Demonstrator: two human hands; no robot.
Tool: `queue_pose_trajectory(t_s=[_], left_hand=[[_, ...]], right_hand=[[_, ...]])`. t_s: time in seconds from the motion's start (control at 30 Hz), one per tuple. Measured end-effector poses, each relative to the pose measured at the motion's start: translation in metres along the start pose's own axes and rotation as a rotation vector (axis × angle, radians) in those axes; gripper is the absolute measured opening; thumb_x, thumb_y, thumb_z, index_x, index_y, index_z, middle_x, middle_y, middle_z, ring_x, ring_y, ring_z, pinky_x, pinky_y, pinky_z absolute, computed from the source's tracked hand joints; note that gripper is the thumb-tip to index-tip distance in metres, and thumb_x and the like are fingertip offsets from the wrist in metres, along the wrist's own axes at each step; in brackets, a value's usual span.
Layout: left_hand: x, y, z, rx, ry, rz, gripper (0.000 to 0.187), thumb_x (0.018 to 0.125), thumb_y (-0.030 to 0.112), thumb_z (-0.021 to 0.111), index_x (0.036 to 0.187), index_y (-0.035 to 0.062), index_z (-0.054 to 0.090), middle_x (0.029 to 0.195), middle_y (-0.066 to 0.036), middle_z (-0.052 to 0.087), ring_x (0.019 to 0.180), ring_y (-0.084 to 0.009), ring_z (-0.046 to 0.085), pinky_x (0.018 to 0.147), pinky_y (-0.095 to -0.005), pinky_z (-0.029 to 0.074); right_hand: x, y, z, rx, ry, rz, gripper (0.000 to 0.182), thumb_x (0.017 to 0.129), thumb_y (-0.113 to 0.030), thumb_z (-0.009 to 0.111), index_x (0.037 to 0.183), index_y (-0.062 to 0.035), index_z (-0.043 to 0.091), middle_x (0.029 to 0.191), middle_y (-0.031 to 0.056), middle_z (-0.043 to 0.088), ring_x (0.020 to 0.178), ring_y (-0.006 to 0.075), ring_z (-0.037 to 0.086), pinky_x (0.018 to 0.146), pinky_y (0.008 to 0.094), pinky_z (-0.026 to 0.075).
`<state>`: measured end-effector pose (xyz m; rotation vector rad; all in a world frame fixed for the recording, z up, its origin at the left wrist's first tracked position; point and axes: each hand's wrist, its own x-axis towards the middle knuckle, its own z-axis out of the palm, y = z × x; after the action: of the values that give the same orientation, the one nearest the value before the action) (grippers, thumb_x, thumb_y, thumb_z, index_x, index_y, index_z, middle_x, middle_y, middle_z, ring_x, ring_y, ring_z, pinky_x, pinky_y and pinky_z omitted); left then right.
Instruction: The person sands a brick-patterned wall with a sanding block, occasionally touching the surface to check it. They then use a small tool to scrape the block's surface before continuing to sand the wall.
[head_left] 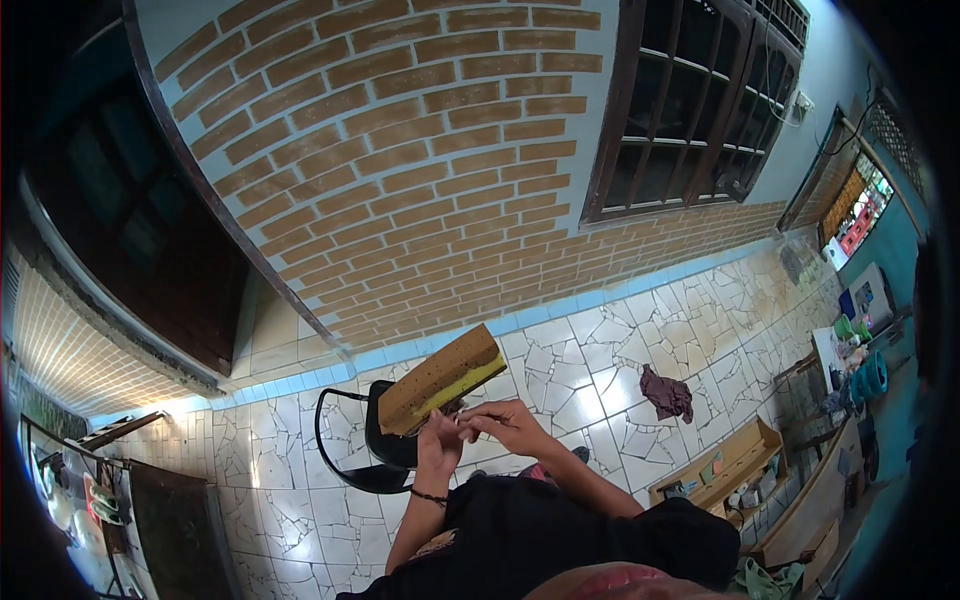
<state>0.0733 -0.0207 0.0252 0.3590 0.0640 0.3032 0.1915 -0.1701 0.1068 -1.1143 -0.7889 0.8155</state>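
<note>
My left hand [438, 442], with a dark bracelet at its wrist, is closed at the near edge of a long brown block-like piece [440, 375]. That piece has small dark dots on top and a yellow strip [462, 384] along its side. My right hand [505, 426] reaches in from the right, its fingertips pinched together against the left fingers. Whatever lies between the fingers is too small to name. Behind and below the brown piece stands a black chair [385, 440], partly covered by it.
A crumpled maroon cloth [666, 393] lies on the cracked-tile floor [560, 360]. To the right is a wooden tray-like box [735, 470] with small items inside. A wall painted with a brick pattern [400, 150] rises ahead, with a dark-framed window [690, 110].
</note>
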Motion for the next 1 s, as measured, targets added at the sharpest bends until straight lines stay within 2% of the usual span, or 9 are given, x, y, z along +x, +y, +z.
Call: queue_pose_trajectory(t_s=[0.1,0.13,0.23,0.43,0.6,0.73,0.83,0.93,1.0], left_hand=[[0.001,-0.008,-0.004,0.1,0.148,0.069,0.049,0.097,0.028,0.071,0.138,0.0089,0.053,0.129,-0.008,0.063,0.118,-0.0232,0.059,0.099,-0.0431,0.048],[0.002,-0.01,-0.002,0.094,0.128,0.081,0.048,0.097,0.029,0.071,0.138,0.009,0.053,0.13,-0.008,0.063,0.118,-0.0234,0.059,0.1,-0.0434,0.047],[0.004,-0.014,0.006,0.058,0.085,0.084,0.046,0.098,0.029,0.07,0.137,0.01,0.055,0.13,-0.008,0.063,0.12,-0.0236,0.058,0.102,-0.0442,0.046],[-0.003,-0.02,0.0,0.059,0.169,0.078,0.04,0.098,0.029,0.07,0.134,0.0158,0.057,0.129,-0.003,0.063,0.12,-0.0226,0.058,0.105,-0.0448,0.045],[-0.011,-0.019,0.008,0.036,0.147,0.07,0.039,0.097,0.028,0.071,0.132,0.0165,0.058,0.129,-0.001,0.064,0.12,-0.0228,0.058,0.108,-0.0448,0.043],[-0.012,-0.02,-0.001,0.04,0.19,0.097,0.038,0.098,0.03,0.071,0.131,0.0164,0.059,0.127,-0.002,0.064,0.118,-0.0235,0.059,0.106,-0.0462,0.045],[-0.012,-0.017,-0.007,0.013,0.158,0.054,0.036,0.098,0.032,0.071,0.129,0.0158,0.061,0.126,-0.003,0.065,0.117,-0.0238,0.06,0.105,-0.0462,0.046],[-0.015,-0.015,0.006,0.014,0.173,0.113,0.034,0.097,0.032,0.071,0.125,0.015,0.062,0.125,-0.003,0.066,0.117,-0.024,0.06,0.104,-0.046,0.046],[-0.015,-0.016,-0.001,0.022,0.179,0.139,0.043,0.097,0.036,0.07,0.131,0.0132,0.06,0.127,-0.006,0.066,0.116,-0.0251,0.061,0.101,-0.0448,0.048]], right_hand=[[-0.006,0.004,-0.009,-0.202,-0.016,-0.074,0.019,0.099,-0.004,0.066,0.113,0.0053,0.074,0.091,0.0131,0.077,0.081,0.0157,0.072,0.074,0.0291,0.057],[-0.006,0.005,-0.015,-0.203,-0.053,-0.005,0.019,0.097,-0.004,0.069,0.113,0.0052,0.075,0.095,0.0142,0.077,0.082,0.0172,0.073,0.075,0.0302,0.058],[-0.008,0.006,-0.015,0.111,0.024,0.017,0.019,0.094,-0.004,0.074,0.11,0.0064,0.075,0.094,0.0145,0.077,0.081,0.0178,0.073,0.074,0.0307,0.059],[-0.016,0.016,-0.017,-0.097,0.059,-0.034,0.019,0.097,-0.004,0.07,0.111,0.0077,0.074,0.091,0.0152,0.076,0.084,0.0183,0.073,0.075,0.0315,0.059],[-0.015,0.018,-0.01,0.009,0.105,-0.008,0.018,0.096,-0.005,0.071,0.11,0.0051,0.075,0.09,0.0126,0.077,0.083,0.0162,0.072,0.075,0.0298,0.059],[-0.02,0.028,-0.015,-0.135,0.048,-0.038,0.019,0.097,-0.005,0.07,0.113,0.0041,0.075,0.093,0.0117,0.078,0.082,0.0148,0.072,0.075,0.029,0.058],[-0.019,0.015,-0.008,0.002,0.057,0.05,0.019,0.093,-0.003,0.074,0.11,0.0038,0.076,0.095,0.0123,0.078,0.083,0.0146,0.072,0.076,0.0288,0.058],[-0.017,0.012,-0.001,-0.028,0.099,0.014,0.017,0.092,-0.002,0.074,0.108,0.0034,0.077,0.092,0.0117,0.078,0.082,0.0143,0.072,0.076,0.0282,0.058],[-0.018,0.02,-0.005,-0.088,0.085,-0.001,0.017,0.094,0.001,0.071,0.109,0.0064,0.075,0.093,0.0148,0.078,0.082,0.0169,0.072,0.078,0.0303,0.059]])
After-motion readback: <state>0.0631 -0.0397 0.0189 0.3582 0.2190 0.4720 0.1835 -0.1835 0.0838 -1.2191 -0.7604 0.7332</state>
